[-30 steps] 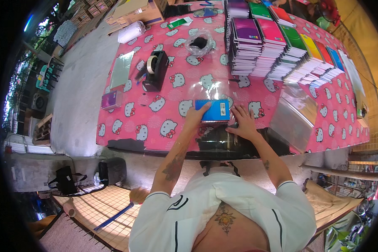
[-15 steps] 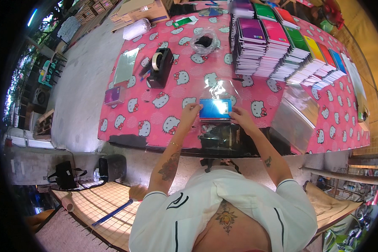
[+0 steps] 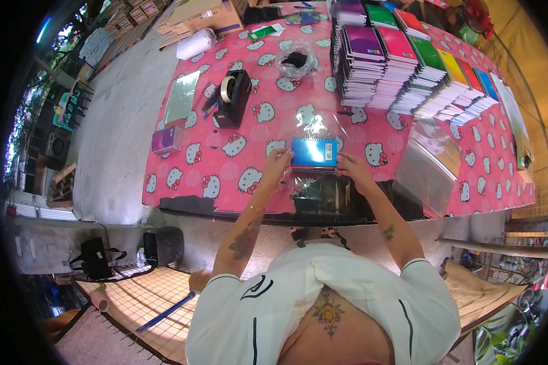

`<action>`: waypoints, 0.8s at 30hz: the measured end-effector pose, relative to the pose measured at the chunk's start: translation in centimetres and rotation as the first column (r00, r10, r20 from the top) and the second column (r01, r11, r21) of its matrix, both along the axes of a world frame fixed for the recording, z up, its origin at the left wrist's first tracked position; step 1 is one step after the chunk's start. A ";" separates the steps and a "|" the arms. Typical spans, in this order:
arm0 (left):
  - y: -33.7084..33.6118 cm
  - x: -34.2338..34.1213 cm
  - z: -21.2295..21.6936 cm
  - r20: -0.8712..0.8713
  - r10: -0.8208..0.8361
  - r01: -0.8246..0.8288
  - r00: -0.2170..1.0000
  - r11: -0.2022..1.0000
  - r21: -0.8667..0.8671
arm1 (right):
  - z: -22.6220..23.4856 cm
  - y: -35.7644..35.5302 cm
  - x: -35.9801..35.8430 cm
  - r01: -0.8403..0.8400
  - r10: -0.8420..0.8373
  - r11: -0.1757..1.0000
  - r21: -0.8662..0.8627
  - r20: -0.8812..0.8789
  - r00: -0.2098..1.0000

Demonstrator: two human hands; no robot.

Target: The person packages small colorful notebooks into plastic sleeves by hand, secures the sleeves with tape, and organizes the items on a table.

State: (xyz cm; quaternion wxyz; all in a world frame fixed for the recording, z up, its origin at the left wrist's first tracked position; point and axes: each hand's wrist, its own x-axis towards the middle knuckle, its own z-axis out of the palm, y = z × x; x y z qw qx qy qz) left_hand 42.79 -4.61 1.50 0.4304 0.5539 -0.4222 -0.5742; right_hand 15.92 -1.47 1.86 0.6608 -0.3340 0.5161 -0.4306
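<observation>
A small stack of spiral notebooks with a blue cover (image 3: pixel 304 159) lies near the table's front edge, its wire coils on the far and near sides. My left hand (image 3: pixel 278 163) pinches its left edge, and my right hand (image 3: pixel 352 168) grips the right edge, thumb and fingers closed on it. Under and around the stack spreads a shiny clear plastic sheet (image 3: pixel 313 123), reaching beyond it on the far side and toward the black patch at the table edge.
Tall piles of coloured notebooks (image 3: pixel 365 70) stand at the far right. A clear plastic stack (image 3: pixel 429 161) lies to my right. At left are a black tape dispenser (image 3: pixel 232 100), a small purple notebook stack (image 3: pixel 166 140) and a pale flat sheet (image 3: pixel 181 97). A crumpled plastic bag (image 3: pixel 296 59) sits beyond.
The blue notebook stack has shifted slightly away from me, with both hands still at its sides. The glare on its cover has moved.
</observation>
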 end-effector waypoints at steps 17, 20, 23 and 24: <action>-5.0 4.4 2.0 0.436 -0.237 0.350 0.868 0.915 -0.199 | 3.9 5.3 9.1 -0.608 -0.418 0.630 -0.483 -0.871 0.258; -7.7 3.2 2.6 0.539 -0.186 0.371 0.821 0.892 -0.256 | 2.9 4.9 9.4 -0.607 -0.369 0.690 -0.393 -0.914 0.172; -10.9 -1.7 4.0 0.655 -0.077 0.491 0.752 0.728 -0.479 | 3.3 5.0 9.4 -0.577 -0.361 0.723 -0.381 -0.920 0.154; -12.1 -3.3 4.0 0.702 -0.050 0.564 0.710 0.637 -0.525 | 3.5 4.9 9.6 -0.572 -0.354 0.731 -0.372 -0.923 0.147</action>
